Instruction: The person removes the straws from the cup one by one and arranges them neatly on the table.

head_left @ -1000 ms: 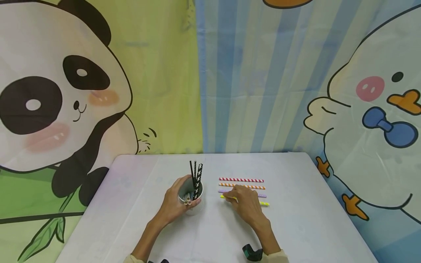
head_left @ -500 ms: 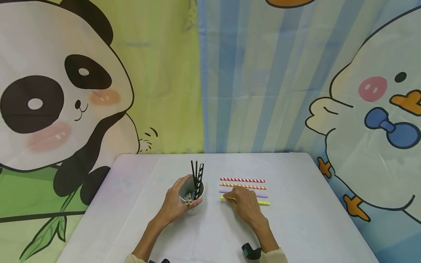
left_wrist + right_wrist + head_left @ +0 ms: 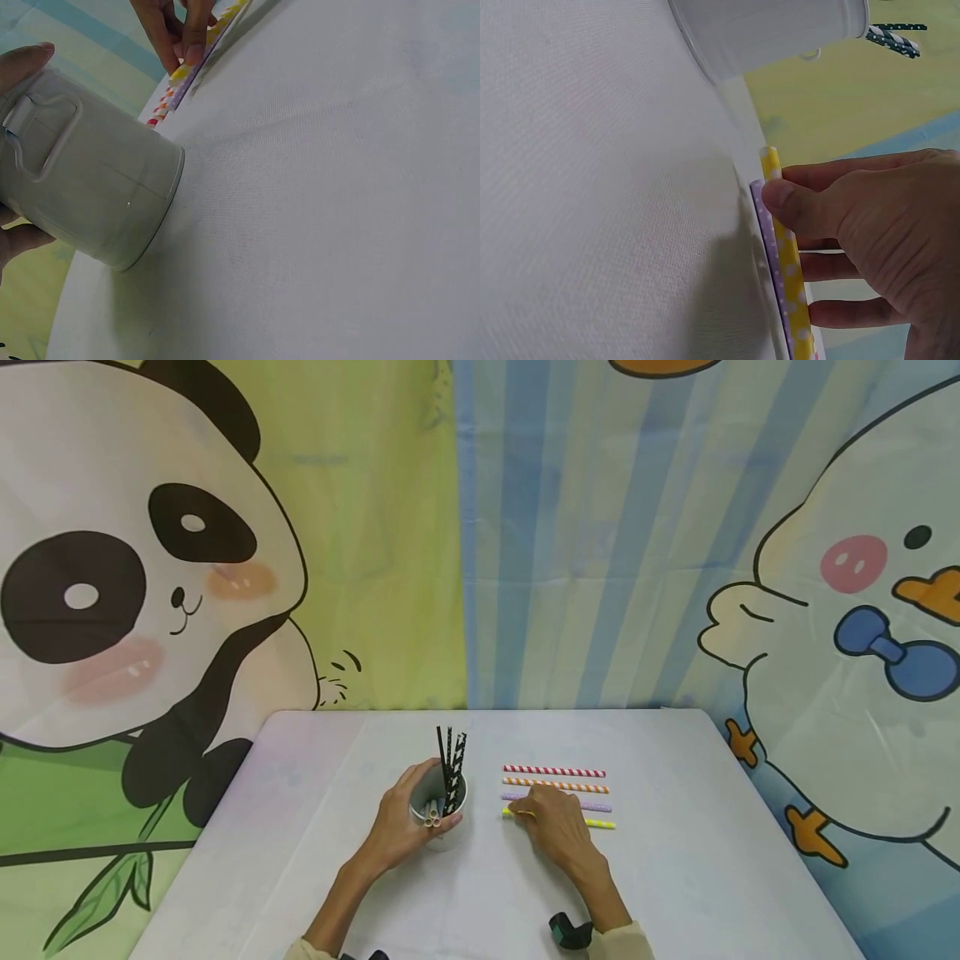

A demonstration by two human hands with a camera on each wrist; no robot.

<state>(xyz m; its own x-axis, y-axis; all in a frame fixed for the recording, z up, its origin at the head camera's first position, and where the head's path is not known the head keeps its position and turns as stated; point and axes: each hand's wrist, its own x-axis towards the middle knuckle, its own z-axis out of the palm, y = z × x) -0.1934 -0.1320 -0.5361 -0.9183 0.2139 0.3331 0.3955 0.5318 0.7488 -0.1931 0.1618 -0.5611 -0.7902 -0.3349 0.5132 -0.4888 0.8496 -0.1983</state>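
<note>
My left hand (image 3: pixel 397 827) grips a white metal cup (image 3: pixel 105 165) round its side, tilted in the left wrist view. Black patterned straws (image 3: pixel 453 777) and several pale straws (image 3: pixel 431 814) stand inside it. To the right, my right hand (image 3: pixel 557 827) pinches a yellow straw with white dots (image 3: pixel 791 277) near its left end, between thumb and fingers. Right beside that straw lies a purple dotted straw (image 3: pixel 768 247). Beyond it are an orange striped straw (image 3: pixel 588 788) and a red striped straw (image 3: pixel 555 770), roughly parallel.
A white-covered table (image 3: pixel 720 877) carries everything. Behind it hang a green curtain with a panda (image 3: pixel 382 568) and a blue striped curtain with a white bird (image 3: pixel 600 568). A black device (image 3: pixel 570 932) is at the right wrist.
The head view has shifted slightly. Both hands keep their places, the left on the cup and the right on the yellow straw, whose right end sits slightly nearer the purple straw.
</note>
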